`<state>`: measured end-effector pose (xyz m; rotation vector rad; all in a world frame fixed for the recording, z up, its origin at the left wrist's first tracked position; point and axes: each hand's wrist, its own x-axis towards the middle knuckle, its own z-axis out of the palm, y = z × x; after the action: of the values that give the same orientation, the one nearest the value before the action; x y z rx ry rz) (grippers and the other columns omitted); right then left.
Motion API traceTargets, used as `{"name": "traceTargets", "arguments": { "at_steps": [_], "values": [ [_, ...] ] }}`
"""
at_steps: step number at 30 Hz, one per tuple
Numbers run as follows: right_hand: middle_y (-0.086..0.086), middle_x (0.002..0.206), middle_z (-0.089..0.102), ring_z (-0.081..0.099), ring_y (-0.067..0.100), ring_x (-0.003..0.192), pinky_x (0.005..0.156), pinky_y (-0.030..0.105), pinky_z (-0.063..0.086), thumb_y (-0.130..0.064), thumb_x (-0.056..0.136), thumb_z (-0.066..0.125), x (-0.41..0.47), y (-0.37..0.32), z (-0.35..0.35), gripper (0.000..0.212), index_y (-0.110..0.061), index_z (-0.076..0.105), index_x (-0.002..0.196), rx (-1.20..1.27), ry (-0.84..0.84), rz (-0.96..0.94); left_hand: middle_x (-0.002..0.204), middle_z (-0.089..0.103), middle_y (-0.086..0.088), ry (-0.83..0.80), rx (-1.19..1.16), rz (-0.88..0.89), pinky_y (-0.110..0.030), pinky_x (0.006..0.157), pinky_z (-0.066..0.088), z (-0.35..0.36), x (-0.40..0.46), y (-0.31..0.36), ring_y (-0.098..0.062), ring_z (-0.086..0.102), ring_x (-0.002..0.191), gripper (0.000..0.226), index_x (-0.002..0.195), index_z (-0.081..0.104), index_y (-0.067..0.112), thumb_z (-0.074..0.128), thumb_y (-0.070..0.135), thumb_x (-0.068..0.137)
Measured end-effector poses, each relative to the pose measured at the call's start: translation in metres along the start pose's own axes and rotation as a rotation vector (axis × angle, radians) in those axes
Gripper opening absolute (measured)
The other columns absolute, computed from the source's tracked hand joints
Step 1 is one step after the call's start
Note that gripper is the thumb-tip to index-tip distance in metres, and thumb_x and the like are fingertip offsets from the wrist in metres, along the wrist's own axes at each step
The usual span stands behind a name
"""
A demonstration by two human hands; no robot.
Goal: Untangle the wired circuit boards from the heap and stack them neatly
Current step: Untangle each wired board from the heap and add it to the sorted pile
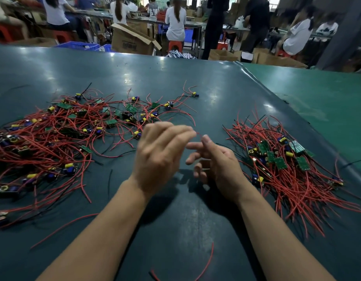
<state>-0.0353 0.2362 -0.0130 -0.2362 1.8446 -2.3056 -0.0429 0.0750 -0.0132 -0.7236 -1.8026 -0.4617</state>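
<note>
red wire (pixel 198 134) is seen only as a short bit between the two hands, which are held up over the bare middle of the dark green worktop (pixel 114 65). left hand (pixel 161 153) is blurred, fingers curled toward the thumb as if pinching that wire; whether it's really gripped can't be told. right hand (pixel 214 159) has thumb up and fingers loosely spread, nothing seen clamped in it. no board is visible in either hand.

tangled heap (pixel 60 134) lies to the left, wired circuit boards w/ red and black leads crossed every way. sorted pile (pixel 285 165) lies to the right, well apart from the heap, leads combed roughly one direction, boards bunched at the upper end.

step in hand, as judged: one lead is being traced or freed. it's best done by following a single lead back to its board, lifting the board rather than yanking the wire, and letting crossed leads slide off one at a time. solder joints are prob. the weak point, so pulls should be kept gentle. board should be laid on the pile w/ leads parallel to the rest.

counts: 2 groups of boards; approx 30+ boards in the heap, approx 10 visible in the pile, exact nos. not countable. 1 loose red wire (pixel 211 258) near the bottom edge, 1 outlying board (pixel 195 94) beyond the heap.
</note>
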Motion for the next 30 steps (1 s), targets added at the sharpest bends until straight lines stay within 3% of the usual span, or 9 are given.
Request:
{"name": "traceTargets", "arguments": {
  "at_steps": [3, 6, 9, 12, 15, 19, 22, 25, 30],
  "values": [
    [0.003, 0.069, 0.063, 0.055, 0.018, 0.048, 0.04, 0.02, 0.034, -0.049, 0.087, 0.054, 0.0, -0.003, -0.003, 0.037, -0.019, 0.071, 0.076, 0.1, -0.009, -0.009, 0.107, 0.073, -0.001, -0.042, -0.094, 0.116, -0.039, 0.082, 0.05, 0.008, 0.0, 0.005, -0.027, 0.065, 0.091, 0.012, 0.097, 0.076, 0.008, 0.069, 0.004, 0.088],
    [-0.003, 0.065, 0.06, 0.054, 0.012, 0.048, 0.039, 0.019, 0.033, -0.035, 0.085, 0.061, 0.001, -0.002, -0.004, 0.022, -0.021, 0.071, 0.072, 0.132, 0.042, -0.077, 0.105, 0.073, -0.005, -0.061, -0.151, 0.092, -0.041, 0.081, 0.051, 0.012, -0.002, 0.01, -0.03, 0.067, 0.092, 0.014, 0.095, 0.076, 0.005, 0.067, -0.002, 0.086],
    [-0.001, 0.071, 0.065, 0.051, 0.009, 0.047, 0.038, 0.017, 0.033, -0.029, 0.08, 0.065, 0.003, -0.002, -0.005, 0.017, -0.017, 0.076, 0.079, 0.124, 0.145, -0.135, 0.099, 0.066, -0.012, -0.039, -0.251, -0.096, -0.038, 0.079, 0.051, 0.01, -0.004, 0.011, -0.029, 0.062, 0.089, 0.009, 0.091, 0.073, 0.001, 0.069, 0.004, 0.084],
    [0.0, 0.073, 0.069, 0.051, 0.008, 0.049, 0.038, 0.017, 0.034, -0.025, 0.079, 0.068, 0.004, -0.002, -0.007, 0.014, -0.016, 0.078, 0.083, 0.073, 0.211, -0.176, 0.078, 0.059, -0.003, -0.085, -0.33, -0.351, -0.032, 0.063, 0.048, 0.009, -0.009, 0.009, -0.018, 0.055, 0.068, 0.016, 0.083, 0.065, 0.006, 0.067, 0.021, 0.088],
    [0.002, 0.074, 0.07, 0.052, 0.009, 0.054, 0.042, 0.019, 0.036, -0.015, 0.085, 0.069, 0.002, -0.001, -0.005, 0.01, -0.016, 0.078, 0.09, -0.043, 0.209, -0.18, 0.075, 0.063, 0.006, -0.19, -0.443, -0.656, -0.027, 0.056, 0.048, 0.012, -0.011, 0.01, -0.011, 0.057, 0.058, 0.027, 0.094, 0.069, 0.014, 0.066, 0.04, 0.087],
    [-0.002, 0.073, 0.073, 0.057, 0.008, 0.056, 0.04, 0.019, 0.038, -0.006, 0.086, 0.069, 0.001, -0.001, -0.003, 0.013, -0.015, 0.077, 0.09, -0.116, 0.244, -0.198, 0.082, 0.07, 0.005, -0.23, -0.614, -0.777, -0.028, 0.058, 0.053, 0.015, -0.011, 0.009, -0.015, 0.065, 0.062, 0.01, 0.097, 0.073, 0.016, 0.072, 0.019, 0.088],
    [-0.002, 0.077, 0.075, 0.062, 0.009, 0.053, 0.038, 0.017, 0.04, -0.006, 0.088, 0.067, 0.003, -0.003, -0.004, 0.013, -0.015, 0.075, 0.086, -0.03, 0.305, -0.181, 0.081, 0.072, -0.004, -0.194, -0.766, -0.882, -0.02, 0.056, 0.051, 0.017, -0.009, 0.008, -0.015, 0.068, 0.058, 0.007, 0.094, 0.069, 0.005, 0.07, 0.005, 0.087],
    [0.0, 0.086, 0.075, 0.065, 0.011, 0.057, 0.039, 0.017, 0.042, -0.01, 0.093, 0.062, 0.006, -0.002, -0.003, 0.013, -0.012, 0.073, 0.086, 0.128, 0.318, -0.115, 0.075, 0.07, -0.004, -0.185, -0.824, -0.952, -0.021, 0.054, 0.05, 0.017, -0.006, 0.005, -0.016, 0.067, 0.055, 0.006, 0.09, 0.064, 0.001, 0.068, 0.004, 0.088],
    [0.006, 0.077, 0.073, 0.07, 0.018, 0.07, 0.06, 0.024, 0.056, -0.009, 0.102, 0.044, 0.012, -0.001, -0.003, 0.026, -0.003, 0.064, 0.086, 0.332, 0.255, -0.082, 0.091, 0.073, -0.006, -0.157, -0.962, -1.05, -0.028, 0.064, 0.055, 0.016, -0.007, 0.004, -0.02, 0.07, 0.071, 0.016, 0.08, 0.06, 0.006, 0.072, -0.004, 0.082]
  ]
}}
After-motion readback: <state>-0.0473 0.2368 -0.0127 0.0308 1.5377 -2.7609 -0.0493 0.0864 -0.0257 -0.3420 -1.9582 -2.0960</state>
